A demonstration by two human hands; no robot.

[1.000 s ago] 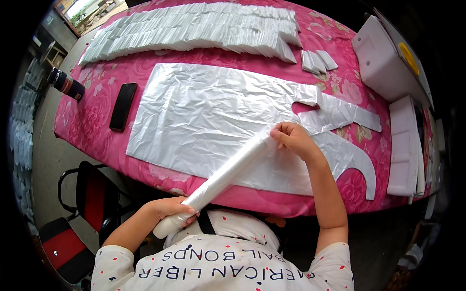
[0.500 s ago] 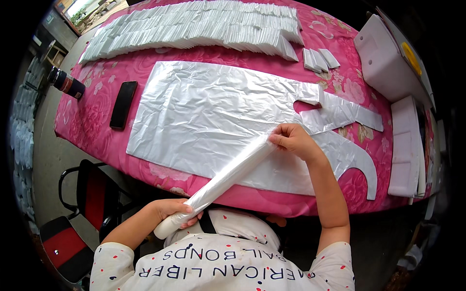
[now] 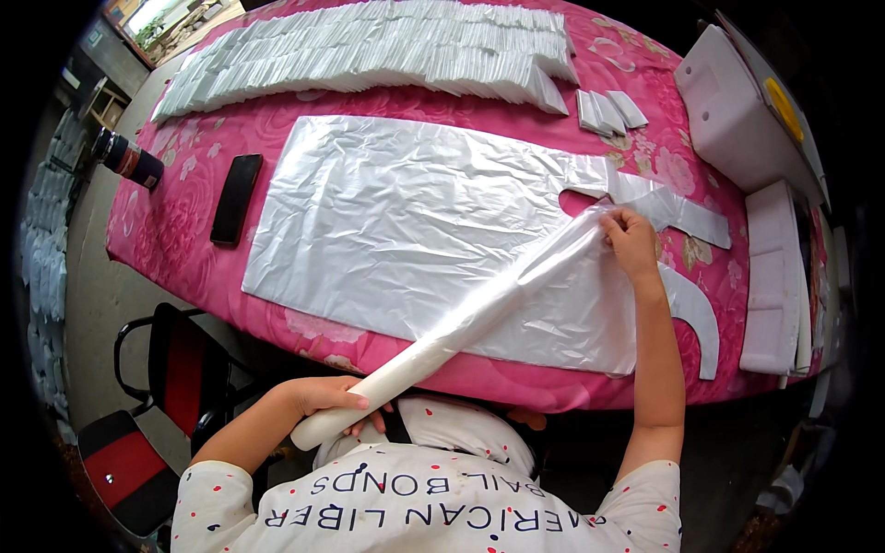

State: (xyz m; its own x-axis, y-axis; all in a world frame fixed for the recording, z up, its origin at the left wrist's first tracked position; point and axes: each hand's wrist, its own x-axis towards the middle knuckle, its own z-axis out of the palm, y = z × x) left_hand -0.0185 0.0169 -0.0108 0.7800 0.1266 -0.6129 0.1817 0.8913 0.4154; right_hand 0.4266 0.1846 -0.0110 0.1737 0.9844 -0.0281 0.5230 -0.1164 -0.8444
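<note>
My left hand [image 3: 338, 400] is wrapped round the near end of a roll of thin whitish plastic film [image 3: 419, 361], which slants away over the table edge. With thumb and fingers together, my right hand [image 3: 632, 241] pinches the far edge of the film, spreading a loose part out to the right of the roll. Beneath it lies a large, creased, whitish plastic sheet [image 3: 369, 203]. Its right end has rounded cut-outs and strips, somewhat like an apron. The spread film partly covers that sheet.
A pink flowered cloth [image 3: 184, 221] covers the table. Rows of folded white plastic pieces [image 3: 387, 51] line the far side, with several more [image 3: 608, 112] apart. A phone [image 3: 236, 199], dark bottle [image 3: 129, 158], white foam boxes [image 3: 742, 115] and red-black chair [image 3: 175, 369] surround the work.
My right hand has moved right and away from me, drawing the film's edge out wider over the sheet. My left hand stays on the roll's near end.
</note>
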